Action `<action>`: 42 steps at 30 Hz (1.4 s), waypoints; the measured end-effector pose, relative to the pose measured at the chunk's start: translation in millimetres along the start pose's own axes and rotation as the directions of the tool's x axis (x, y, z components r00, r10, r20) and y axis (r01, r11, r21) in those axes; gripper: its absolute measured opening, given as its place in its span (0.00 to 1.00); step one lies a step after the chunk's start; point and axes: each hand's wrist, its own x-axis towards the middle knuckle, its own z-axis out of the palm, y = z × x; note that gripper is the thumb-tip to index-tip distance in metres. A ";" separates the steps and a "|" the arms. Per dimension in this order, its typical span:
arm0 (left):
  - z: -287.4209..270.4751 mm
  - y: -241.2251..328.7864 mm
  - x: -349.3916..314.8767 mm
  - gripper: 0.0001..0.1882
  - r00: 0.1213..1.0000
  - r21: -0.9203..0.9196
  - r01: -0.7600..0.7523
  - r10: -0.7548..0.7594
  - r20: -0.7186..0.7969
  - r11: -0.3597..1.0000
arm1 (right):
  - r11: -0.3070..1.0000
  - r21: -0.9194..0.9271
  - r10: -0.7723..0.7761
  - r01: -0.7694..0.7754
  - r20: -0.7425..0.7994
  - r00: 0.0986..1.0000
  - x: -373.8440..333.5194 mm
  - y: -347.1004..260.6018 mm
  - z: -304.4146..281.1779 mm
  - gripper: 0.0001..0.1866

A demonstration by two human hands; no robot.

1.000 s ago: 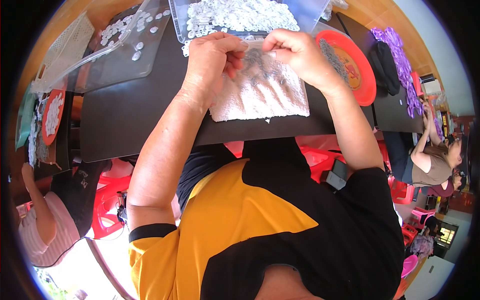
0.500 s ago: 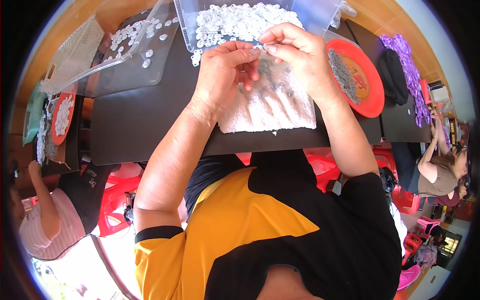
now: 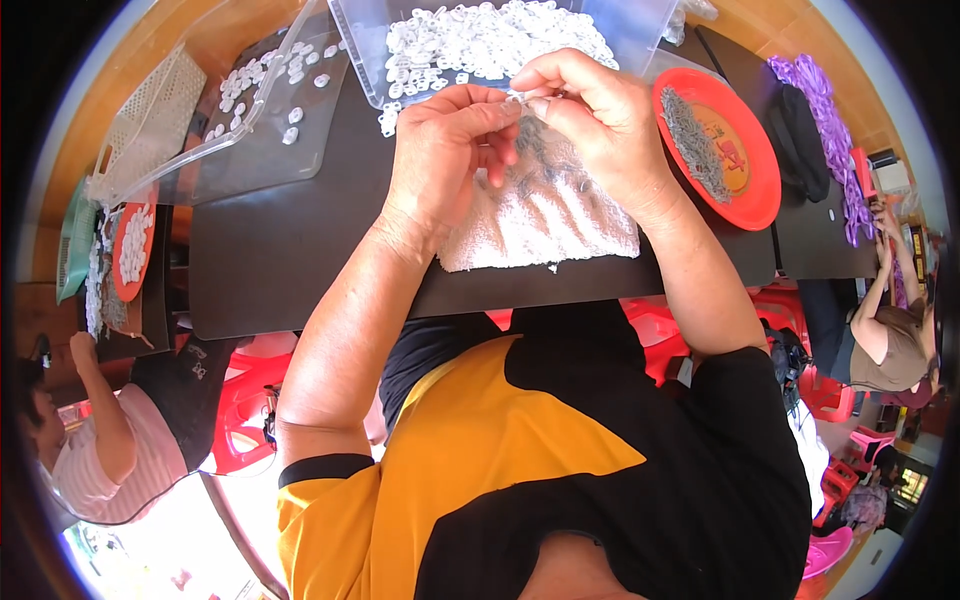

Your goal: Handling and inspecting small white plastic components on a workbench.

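Observation:
My left hand point(image 3: 452, 150) and my right hand point(image 3: 598, 125) meet at the fingertips over the far part of a white towel point(image 3: 560, 225). A tiny white plastic piece point(image 3: 515, 98) shows between them, pinched by my left thumb and forefinger. My right thumb and forefinger close in a pinch at the same spot; what they grip is too small to make out. Small grey parts point(image 3: 540, 145) lie on the towel below my hands. Just beyond stands a clear bluish bin point(image 3: 362, 55) holding many white plastic pieces point(image 3: 480, 45), a few of them outside its near corner.
Right of my hand, a red plate point(image 3: 765, 180) bears a heap of thin grey parts point(image 3: 692, 145). A clear tray point(image 3: 290, 165) with scattered white pieces stands at the left. Purple ribbon-like material point(image 3: 825, 120) lies far right. Other people sit at both sides of the dark table point(image 3: 290, 260).
Both hands keep nearly the same pinch around the small white piece. The whole view has shifted slightly, with the table sitting a little further right. Fingers have barely moved.

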 end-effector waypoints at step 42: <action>1.9 -3.0 -2.5 0.07 0.998 0.007 -0.037 0.038 -0.058 0.999 | 0.994 0.082 0.078 -0.073 -0.059 0.995 -6.3 8.3 9.5 0.11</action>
